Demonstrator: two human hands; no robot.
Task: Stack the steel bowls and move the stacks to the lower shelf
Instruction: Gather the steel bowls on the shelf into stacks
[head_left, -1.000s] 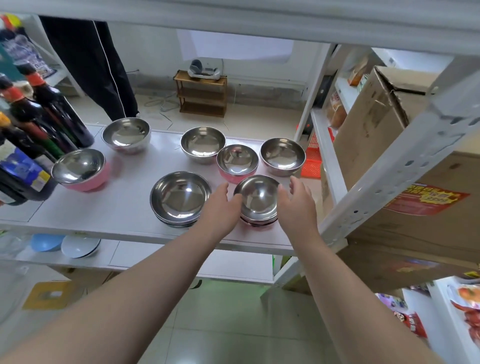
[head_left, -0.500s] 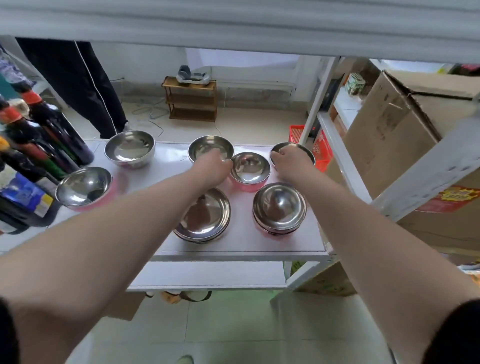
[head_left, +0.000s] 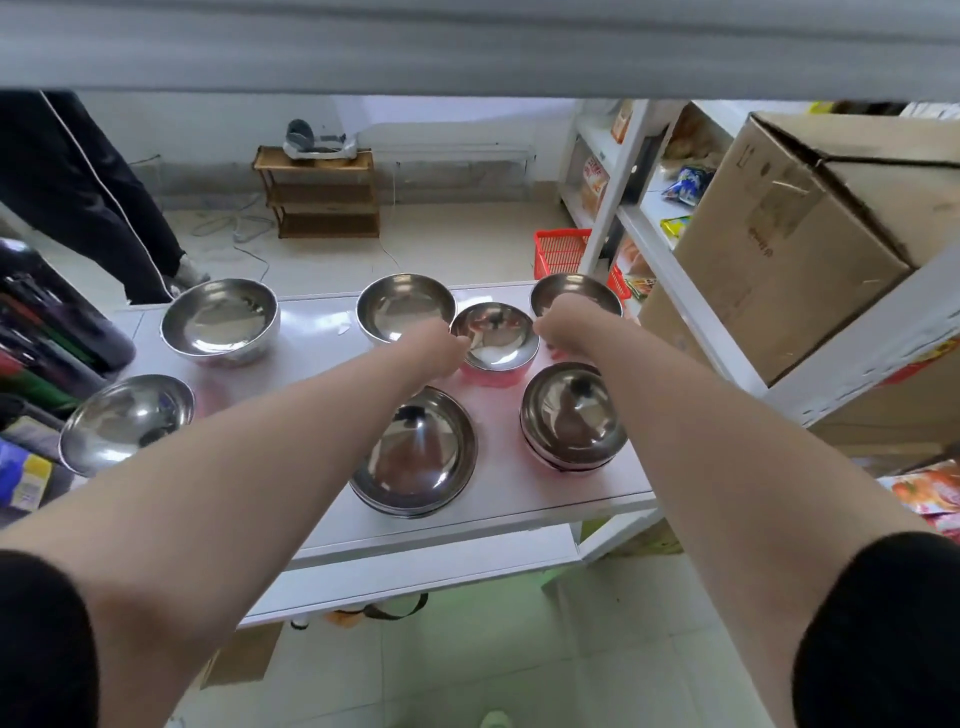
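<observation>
Several steel bowls sit on the white shelf (head_left: 311, 364). A pink-sided steel bowl (head_left: 493, 343) stands in the middle of the back row. My left hand (head_left: 439, 345) grips its left rim and my right hand (head_left: 558, 325) grips its right rim. In front of it stands a short stack of pink-sided bowls (head_left: 571, 415) at the right and a stack of wide steel bowls (head_left: 415, 452) beside it. Single bowls stand at the back left (head_left: 221, 319), back middle (head_left: 402, 304), back right (head_left: 571, 291) and far left (head_left: 124, 418).
Dark sauce bottles (head_left: 47, 343) crowd the shelf's left end. A big cardboard box (head_left: 810, 234) fills the rack to the right. A lower white shelf (head_left: 415, 577) shows under the front edge. A person's dark trouser leg (head_left: 93, 197) stands behind. The upper shelf beam (head_left: 467, 47) hangs overhead.
Both hands left the pink stack at the front right, reached to the back row, and closed on the rims of the middle pink-sided bowl. The view has moved closer.
</observation>
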